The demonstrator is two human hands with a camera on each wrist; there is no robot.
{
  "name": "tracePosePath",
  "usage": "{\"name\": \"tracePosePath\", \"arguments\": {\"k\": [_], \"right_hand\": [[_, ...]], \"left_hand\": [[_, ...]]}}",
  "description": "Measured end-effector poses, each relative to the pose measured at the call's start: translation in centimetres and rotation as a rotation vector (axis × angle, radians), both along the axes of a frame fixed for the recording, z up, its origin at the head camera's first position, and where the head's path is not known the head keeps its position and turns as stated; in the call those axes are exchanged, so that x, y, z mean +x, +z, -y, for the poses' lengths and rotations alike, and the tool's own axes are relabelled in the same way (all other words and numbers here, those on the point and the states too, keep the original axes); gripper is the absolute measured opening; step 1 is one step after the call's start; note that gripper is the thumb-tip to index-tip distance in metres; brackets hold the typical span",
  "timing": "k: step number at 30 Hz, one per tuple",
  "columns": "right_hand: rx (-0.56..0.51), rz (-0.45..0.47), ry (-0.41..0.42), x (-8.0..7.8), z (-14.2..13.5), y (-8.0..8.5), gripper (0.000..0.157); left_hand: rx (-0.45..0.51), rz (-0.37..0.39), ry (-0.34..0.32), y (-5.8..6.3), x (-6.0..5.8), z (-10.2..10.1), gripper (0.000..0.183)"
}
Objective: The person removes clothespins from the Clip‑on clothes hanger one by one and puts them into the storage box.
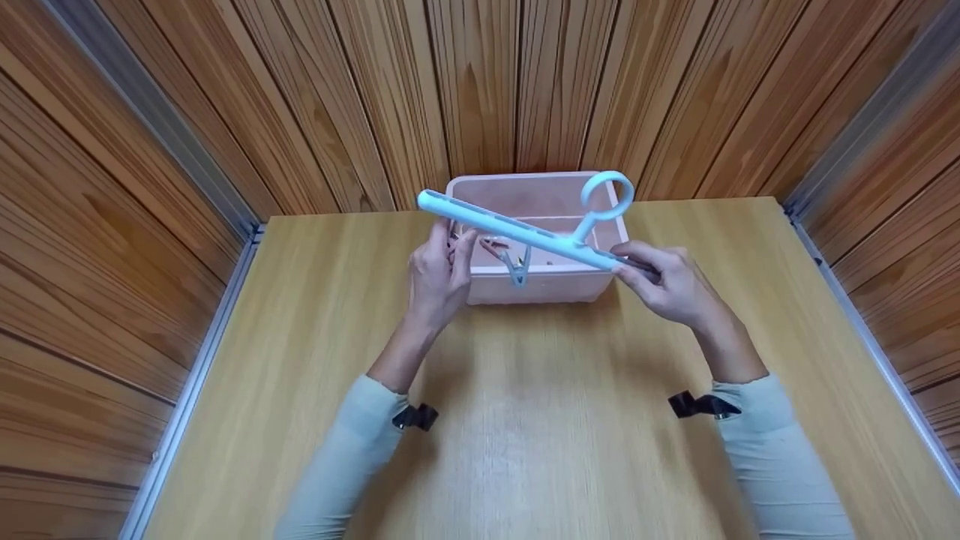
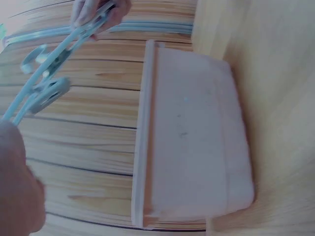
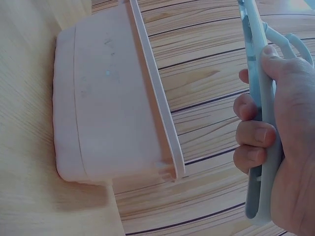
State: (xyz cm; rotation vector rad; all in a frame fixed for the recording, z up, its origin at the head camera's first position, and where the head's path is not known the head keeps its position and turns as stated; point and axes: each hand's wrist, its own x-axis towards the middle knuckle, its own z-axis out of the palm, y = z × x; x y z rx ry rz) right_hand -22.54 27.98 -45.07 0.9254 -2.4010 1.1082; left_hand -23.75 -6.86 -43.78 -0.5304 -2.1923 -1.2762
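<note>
A light blue clip hanger [image 1: 510,226], a long bar with a ring-shaped hook [image 1: 628,202], is held up slantwise with its left end higher. My right hand [image 1: 667,285] grips the lower right end; in the right wrist view its fingers [image 3: 253,132] curl round the bar. At the left end, my left hand [image 1: 439,270] holds the hanger from below, its fingertips partly hidden by the bar. A blue clip [image 1: 517,268] hangs under the middle, and a clip [image 2: 51,96] shows between the hands in the left wrist view.
Behind the hanger stands a pale pink bin [image 1: 540,289] on the wooden table [image 1: 510,420], close to the plank wall [image 1: 480,90]. Small items, one of them reddish [image 1: 491,247], show over its opening. Plank walls with metal edge strips flank both sides.
</note>
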Motion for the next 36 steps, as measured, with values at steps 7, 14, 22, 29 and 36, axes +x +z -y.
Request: {"name": "tracePosePath", "arguments": {"k": [7,14,22,29,36], "right_hand": [[0.016,0.057,0.026,0.1,-0.8,0.5,0.02],[0.019,0.078,0.028,0.1,-0.7,0.9,0.021],[0.021,0.047,0.056,0.0,-0.7,0.6,0.022],[-0.001,0.052,0.086,-0.1,-1.3,0.2,0.024],[-0.018,0.053,0.103,-0.2,-1.5,0.1,0.026]], "left_hand": [[0.089,0.266,-0.277,1.4,-0.3,2.3,0.021],[0.082,0.342,-0.363,2.2,-0.2,3.4,0.023],[0.072,0.362,-0.422,2.3,0.0,4.0,0.024],[0.083,0.463,-0.573,2.8,0.0,4.6,0.022],[0.083,0.509,-0.66,2.5,-0.1,4.5,0.024]]}}
